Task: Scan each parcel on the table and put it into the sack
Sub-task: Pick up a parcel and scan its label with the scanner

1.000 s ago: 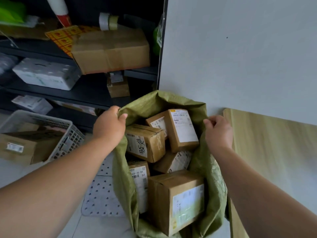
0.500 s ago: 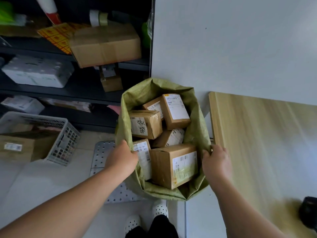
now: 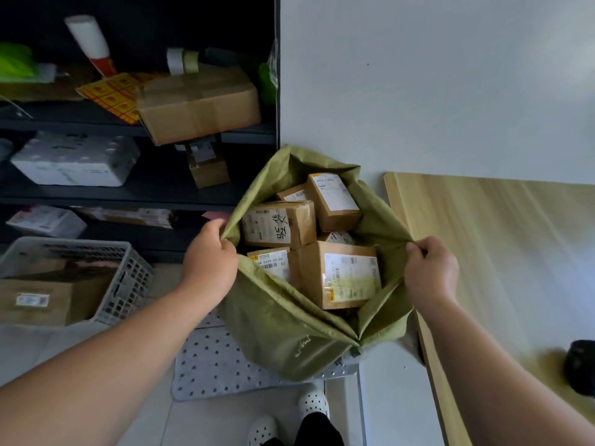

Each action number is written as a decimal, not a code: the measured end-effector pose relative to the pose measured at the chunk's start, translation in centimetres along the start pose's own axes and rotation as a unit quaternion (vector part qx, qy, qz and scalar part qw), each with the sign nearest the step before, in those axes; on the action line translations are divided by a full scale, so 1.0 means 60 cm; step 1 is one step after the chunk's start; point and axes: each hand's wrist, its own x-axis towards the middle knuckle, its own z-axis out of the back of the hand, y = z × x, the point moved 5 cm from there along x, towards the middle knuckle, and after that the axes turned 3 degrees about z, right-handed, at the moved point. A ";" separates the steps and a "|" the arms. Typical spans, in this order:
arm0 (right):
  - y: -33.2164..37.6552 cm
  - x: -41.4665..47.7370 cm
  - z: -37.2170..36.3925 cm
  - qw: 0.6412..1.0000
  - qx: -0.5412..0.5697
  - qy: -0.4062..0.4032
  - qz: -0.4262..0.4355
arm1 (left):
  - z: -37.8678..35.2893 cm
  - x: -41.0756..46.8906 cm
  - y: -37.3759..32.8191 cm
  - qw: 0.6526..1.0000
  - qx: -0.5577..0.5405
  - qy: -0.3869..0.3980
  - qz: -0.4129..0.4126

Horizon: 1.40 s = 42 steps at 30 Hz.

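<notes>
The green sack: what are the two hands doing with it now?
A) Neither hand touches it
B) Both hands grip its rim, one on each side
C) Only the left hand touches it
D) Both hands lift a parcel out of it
B: the left hand and right hand each pinch the green sack rim on opposite sides.

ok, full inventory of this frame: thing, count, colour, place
woven plastic sack: 1, green, floor beside table
cardboard parcels: at least 5, brown, in sack
wooden table: 1, light, right
metal shelving: 1, dark, left, holding boxes and tape rolls
plastic crate: 1, grey, floor left
perforated mat: 1, grey, under sack
clogs: 2, white, bottom
left hand: gripping sack rim
right hand: gripping sack rim
</notes>
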 end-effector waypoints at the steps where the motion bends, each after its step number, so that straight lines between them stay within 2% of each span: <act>1: -0.003 -0.001 -0.004 1.000 -0.022 0.021 -0.004 | -0.002 0.000 0.009 1.000 0.021 0.012 0.010; 3: -0.003 -0.002 -0.005 0.998 -0.045 0.036 -0.002 | -0.005 0.000 0.014 0.999 0.032 0.023 0.020; 6: 0.008 -0.001 0.002 0.999 -0.030 0.000 0.011 | -0.013 0.004 -0.005 1.000 0.013 0.015 -0.008; 10: -0.004 -0.015 -0.014 0.991 -0.105 0.079 0.025 | -0.037 -0.006 0.012 0.990 0.117 0.077 0.022; 13: -0.006 -0.016 -0.016 0.984 -0.141 0.109 0.014 | -0.046 -0.023 0.011 0.984 0.157 0.078 0.036; 14: 0.000 -0.019 -0.017 0.982 -0.152 0.107 0.020 | -0.044 -0.032 0.002 0.980 0.192 0.048 0.000; 15: 0.009 -0.024 -0.018 0.981 -0.167 0.096 0.039 | -0.040 -0.044 -0.014 0.968 0.237 0.002 -0.080; 16: 0.018 -0.033 -0.020 0.977 -0.183 0.081 0.074 | -0.042 -0.061 -0.034 0.941 0.273 -0.034 -0.195; 17: 0.029 -0.046 -0.024 0.971 -0.195 0.073 0.118 | -0.054 -0.084 -0.050 0.900 0.293 -0.034 -0.320; 18: 0.038 -0.061 -0.033 0.962 -0.203 0.083 0.163 | -0.073 -0.107 -0.059 0.846 0.324 0.012 -0.423; 19: 0.041 -0.077 -0.048 0.950 -0.212 0.114 0.201 | -0.095 -0.122 -0.055 0.789 0.370 0.094 -0.481; 20: 0.037 -0.091 -0.066 0.936 -0.224 0.156 0.224 | -0.116 -0.129 -0.045 0.741 0.423 0.173 -0.492; 21: 0.028 -0.101 -0.085 0.924 -0.237 0.199 0.227 | -0.130 -0.128 -0.034 0.710 0.470 0.226 -0.472; 22: 0.016 -0.107 -0.102 0.916 -0.245 0.233 0.214 | -0.139 -0.123 -0.026 0.702 0.495 0.246 -0.450; 24: 0.008 -0.110 -0.124 0.917 -0.234 0.260 0.193 | -0.142 -0.112 -0.023 0.711 0.489 0.233 -0.448; 26: 0.017 -0.110 -0.138 0.912 -0.228 0.268 0.211 | -0.138 -0.101 -0.017 0.736 0.447 0.221 -0.458; 29: 0.007 -0.115 -0.163 0.868 -0.289 0.321 0.245 | -0.123 -0.087 -0.009 0.764 0.385 0.202 -0.477; 32: -0.026 -0.115 -0.175 0.833 -0.335 0.387 0.212 | -0.115 -0.094 -0.021 0.768 0.391 0.173 -0.477; 39: -0.007 -0.100 -0.138 0.882 -0.263 0.345 0.184 | -0.116 -0.100 -0.026 0.760 0.442 0.237 -0.413; 42: 0.004 -0.107 -0.115 0.901 -0.227 0.317 0.188 | -0.110 -0.100 -0.028 0.776 0.426 0.253 -0.389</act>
